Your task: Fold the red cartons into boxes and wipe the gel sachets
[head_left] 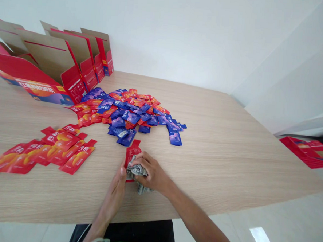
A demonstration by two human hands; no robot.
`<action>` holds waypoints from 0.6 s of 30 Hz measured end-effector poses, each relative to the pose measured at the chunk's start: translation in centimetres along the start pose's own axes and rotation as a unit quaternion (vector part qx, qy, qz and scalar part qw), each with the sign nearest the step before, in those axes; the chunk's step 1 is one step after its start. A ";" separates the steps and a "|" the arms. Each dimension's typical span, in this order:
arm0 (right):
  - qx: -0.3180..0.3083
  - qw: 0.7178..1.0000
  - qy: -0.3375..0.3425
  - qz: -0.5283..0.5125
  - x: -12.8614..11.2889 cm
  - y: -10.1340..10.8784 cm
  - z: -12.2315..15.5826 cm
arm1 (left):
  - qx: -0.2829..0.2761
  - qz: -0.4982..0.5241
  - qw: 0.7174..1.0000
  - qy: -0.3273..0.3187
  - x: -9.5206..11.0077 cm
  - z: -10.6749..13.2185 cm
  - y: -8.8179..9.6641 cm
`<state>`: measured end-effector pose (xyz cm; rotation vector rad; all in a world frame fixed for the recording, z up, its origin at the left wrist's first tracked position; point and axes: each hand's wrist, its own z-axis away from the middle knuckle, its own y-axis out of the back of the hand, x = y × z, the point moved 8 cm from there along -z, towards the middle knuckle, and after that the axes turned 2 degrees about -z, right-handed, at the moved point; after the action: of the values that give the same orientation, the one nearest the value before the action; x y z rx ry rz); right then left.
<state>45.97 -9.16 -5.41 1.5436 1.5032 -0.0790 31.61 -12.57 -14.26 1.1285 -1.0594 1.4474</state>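
My right hand [149, 171] is closed on a crumpled grey cloth [138, 170] and presses it onto a red pouch [132, 151] lying on the wooden table [231, 147]. The fingers of my left hand [116, 191] rest against the pouch's lower left edge; whether they grip it I cannot tell. A heap of red and blue pouches [131, 113] lies just beyond. To the left, a row of red pouches [44, 150] is laid out flat, overlapping.
Folded red and brown cardboard cartons [52, 63] stand along the wall at the back left. Another flat red carton [310, 150] lies off the table at the right. The table's front edge is close to my body.
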 end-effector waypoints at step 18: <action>0.052 0.999 0.006 -0.004 0.1 2.0 -0.2 | -0.113 -0.114 0.985 -0.068 2.3 1.3 -1.6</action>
<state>47.53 -8.57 -4.22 1.6231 1.5351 -0.1562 33.14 -13.22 -11.63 1.1538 -1.1178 1.0550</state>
